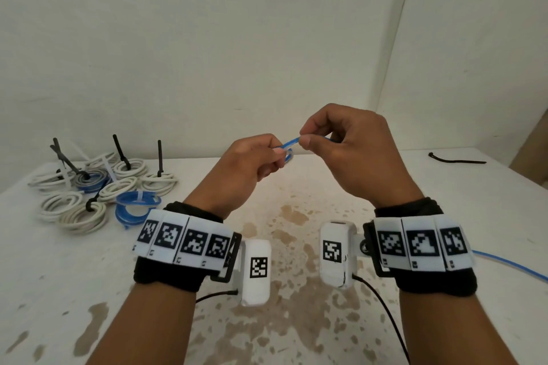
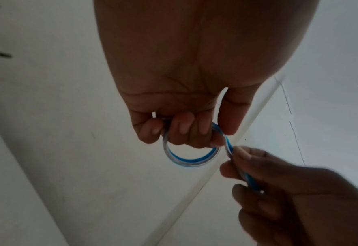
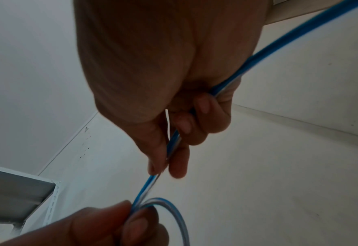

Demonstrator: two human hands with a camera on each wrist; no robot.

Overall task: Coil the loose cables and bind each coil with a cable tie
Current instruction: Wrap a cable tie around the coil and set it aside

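**Blue cable half-coiled above a stained white bench**

A white bench [image 1: 296,290] with brownish stains stands against plain white walls, and we see both hands raised above its middle. Between them runs the blue cable [image 1: 289,144], blue and clear in its sheath. Our left hand [image 1: 249,169] has its fingers curled through a small coil [image 2: 191,158] of that cable, a few turns lying together, with the thumb pressed on the coil's side. Our right hand [image 1: 350,154] pinches the cable between thumb and forefinger just beside the coil, and its other fingers are curled round the strand as it passes through the palm. In the right wrist view the cable leaves the heel of the hand and runs off toward the upper right; in the head view the loose length [image 1: 510,265] shows beyond the right wrist, trailing off the right edge.

Both wrists wear black bands with white marker tiles and a small white camera unit each.

On the far left of the bench lies a cluster of finished coils [image 1: 98,192]: mostly white ones, a grey and blue one, and a blue coil [image 1: 135,209] nearest us. Black cable-tie tails stand up from several of them, and the blue coil carries a white tie. Well apart, at the far right, a single black cable tie [image 1: 456,160] lies flat on the bench.
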